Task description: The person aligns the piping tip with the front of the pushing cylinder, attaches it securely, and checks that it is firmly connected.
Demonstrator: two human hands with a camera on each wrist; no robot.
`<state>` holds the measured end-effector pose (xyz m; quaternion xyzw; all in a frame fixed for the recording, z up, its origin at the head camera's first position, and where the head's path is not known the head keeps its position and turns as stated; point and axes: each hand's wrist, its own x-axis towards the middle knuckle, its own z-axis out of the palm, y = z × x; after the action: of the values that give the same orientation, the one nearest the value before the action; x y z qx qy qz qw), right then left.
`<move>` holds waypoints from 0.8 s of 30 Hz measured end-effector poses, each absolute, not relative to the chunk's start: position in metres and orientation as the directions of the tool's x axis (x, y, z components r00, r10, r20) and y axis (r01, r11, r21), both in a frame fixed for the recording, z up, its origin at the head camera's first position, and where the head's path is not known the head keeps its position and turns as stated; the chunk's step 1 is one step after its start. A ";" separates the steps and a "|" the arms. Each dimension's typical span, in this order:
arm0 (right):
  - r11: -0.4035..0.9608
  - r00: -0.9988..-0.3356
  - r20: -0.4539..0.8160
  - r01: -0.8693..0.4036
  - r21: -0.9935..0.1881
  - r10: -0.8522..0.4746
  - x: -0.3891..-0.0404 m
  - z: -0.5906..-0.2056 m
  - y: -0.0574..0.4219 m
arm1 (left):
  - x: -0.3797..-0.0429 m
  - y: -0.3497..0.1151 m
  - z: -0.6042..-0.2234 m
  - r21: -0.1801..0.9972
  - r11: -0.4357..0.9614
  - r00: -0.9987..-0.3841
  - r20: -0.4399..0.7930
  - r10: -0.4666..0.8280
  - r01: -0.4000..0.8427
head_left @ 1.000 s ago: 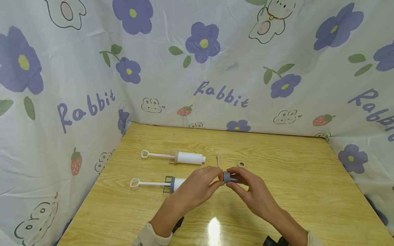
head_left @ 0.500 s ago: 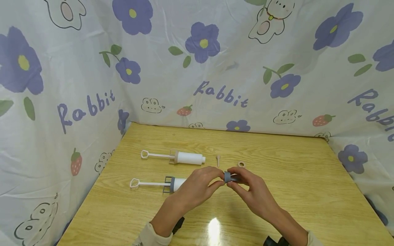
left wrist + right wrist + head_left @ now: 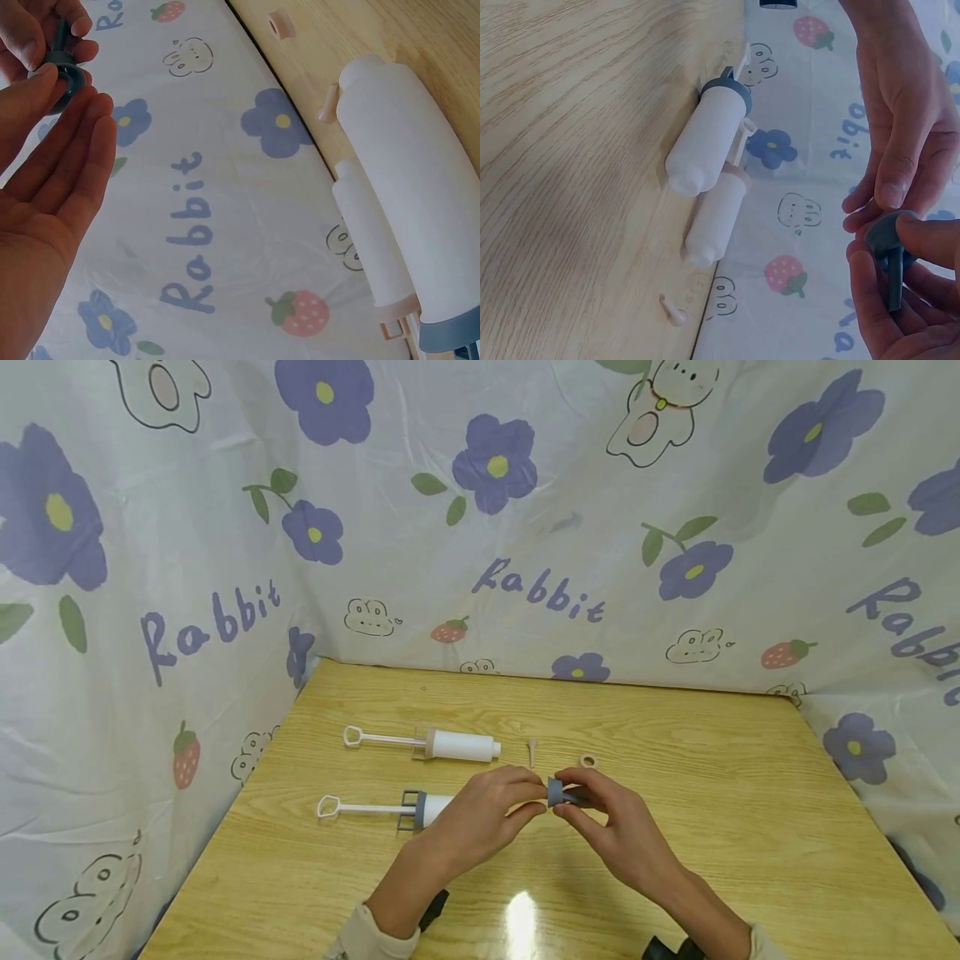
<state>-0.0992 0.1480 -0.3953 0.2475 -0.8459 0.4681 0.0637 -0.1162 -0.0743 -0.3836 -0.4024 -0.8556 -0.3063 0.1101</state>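
My right hand (image 3: 626, 835) pinches a blue-grey ring cap (image 3: 554, 792) between thumb and fingers. A thin blue-grey nozzle (image 3: 895, 277) sticks out of the cap toward the right palm. Close by on the left, my left hand (image 3: 480, 814) has its thumb and fingers apart, facing the cap's wide side with a very small gap. In the left wrist view the left fingers (image 3: 82, 161) look fairly straight, and the thumb overlaps the cap. A white syringe with a blue-grey collar (image 3: 422, 811) lies partly hidden behind the left hand.
Farther back on the wooden table lies a second white syringe (image 3: 461, 745) with a beige collar and pull handle. A small beige nozzle (image 3: 532, 752) and a beige ring (image 3: 588, 761) lie beyond the hands. Printed cloth (image 3: 405, 552) encloses the table's back and sides.
The left fingertips have drawn slightly away from the ring cap. The cap has shifted a little to the right in the right hand. Everything on the table stays put.
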 end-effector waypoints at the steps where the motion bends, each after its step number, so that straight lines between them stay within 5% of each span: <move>1: 0.438 -0.869 0.340 -0.479 -0.761 -0.359 -0.099 -0.395 0.148 | -0.116 -0.074 -0.384 0.432 0.487 -0.649 0.438 0.622 0.759; 24: 0.440 -0.875 0.326 -0.466 -0.768 -0.357 -0.099 -0.395 0.148 | -0.116 -0.080 -0.386 0.404 0.558 -0.689 0.415 0.594 0.725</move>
<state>-0.0986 0.1482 -0.3951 0.2430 -0.8466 0.4700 0.0578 -0.1162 -0.0798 -0.3860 -0.3770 -0.8750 -0.2807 0.1163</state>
